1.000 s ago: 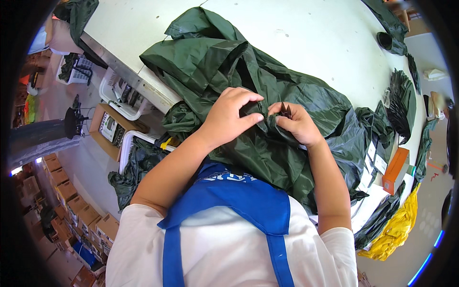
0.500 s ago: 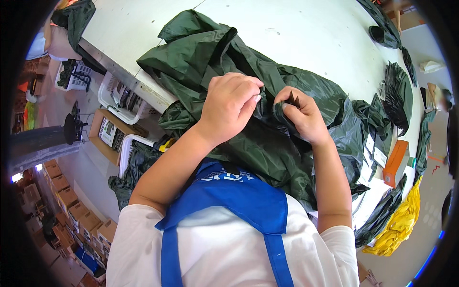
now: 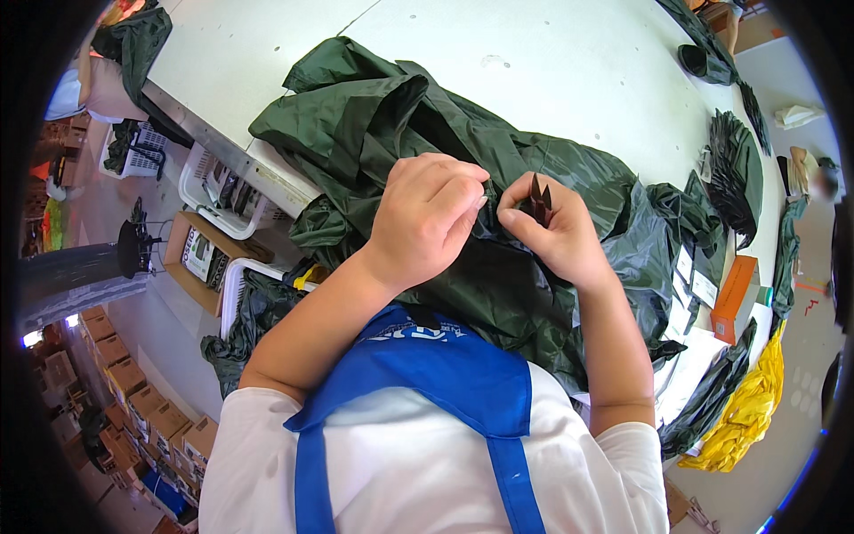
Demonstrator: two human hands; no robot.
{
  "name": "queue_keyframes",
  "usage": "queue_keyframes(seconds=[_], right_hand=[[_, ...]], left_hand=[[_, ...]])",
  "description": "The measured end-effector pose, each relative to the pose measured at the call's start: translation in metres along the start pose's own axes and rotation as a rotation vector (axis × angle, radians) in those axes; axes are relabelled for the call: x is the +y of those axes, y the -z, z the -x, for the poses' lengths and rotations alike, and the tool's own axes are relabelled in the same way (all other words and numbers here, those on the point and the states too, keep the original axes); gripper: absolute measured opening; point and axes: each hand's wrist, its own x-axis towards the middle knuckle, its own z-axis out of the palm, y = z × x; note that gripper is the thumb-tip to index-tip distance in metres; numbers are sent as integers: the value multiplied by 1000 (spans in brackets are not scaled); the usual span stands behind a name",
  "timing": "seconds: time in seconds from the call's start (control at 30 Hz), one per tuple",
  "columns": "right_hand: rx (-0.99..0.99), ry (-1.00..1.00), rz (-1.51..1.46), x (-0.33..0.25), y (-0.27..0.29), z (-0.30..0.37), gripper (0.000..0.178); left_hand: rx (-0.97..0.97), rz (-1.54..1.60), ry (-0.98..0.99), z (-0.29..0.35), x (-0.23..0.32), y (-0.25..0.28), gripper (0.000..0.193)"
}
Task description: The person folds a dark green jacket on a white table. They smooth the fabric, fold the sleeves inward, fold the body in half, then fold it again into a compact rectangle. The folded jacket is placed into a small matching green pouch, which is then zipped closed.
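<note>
A crumpled piece of dark green, shiny fabric [image 3: 551,160] lies on the white table in front of me and hangs toward my lap. Above its middle my left hand [image 3: 431,209] is closed in a pinch; whatever its fingertips hold is hidden or too small to name. Just to the right, my right hand [image 3: 553,222] is closed around a small pair of thread snips [image 3: 539,200]. Their two dark, pointed blades stick up between thumb and fingers, slightly apart. A short gap separates the two hands, with green fabric beneath it.
The white table [image 3: 534,53] stretches away. At right lie an orange box [image 3: 734,298], papers [image 3: 689,369], a fringed dark bundle [image 3: 737,178] and yellow fabric [image 3: 747,409]. White baskets [image 3: 191,173] and a cardboard box [image 3: 182,267] stand left. Another person [image 3: 71,89] is at far left.
My right hand has shifted slightly left and turned, so the snips' blades show more upright. The dark fabric edge seen between my hands has dropped from view. My left hand stays nearly in place.
</note>
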Motion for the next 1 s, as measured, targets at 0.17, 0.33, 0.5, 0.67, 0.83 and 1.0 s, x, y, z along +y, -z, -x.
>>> queue_keyframes(seconds=[0.17, 0.33, 0.5, 0.67, 0.83, 1.0], right_hand=[[34, -13, -168, -6, 0, 3, 16], [58, -58, -144, -6, 3, 6, 18], [147, -4, -59, -8, 0, 4, 17], [134, -28, 4, -19, -2, 7, 15], [277, 70, -98, -2, -10, 7, 13], [529, 126, -90, 5, -25, 7, 11]], left_hand=[[-14, 28, 12, 2, 1, 0, 14], [3, 97, 33, 4, 4, -3, 14], [11, 134, 29, 4, 5, -4, 16], [-21, 119, -8, 3, 8, 1, 17], [-87, 143, 23, 1, 15, 2, 18], [-202, 127, 47, 11, 24, -11, 18]])
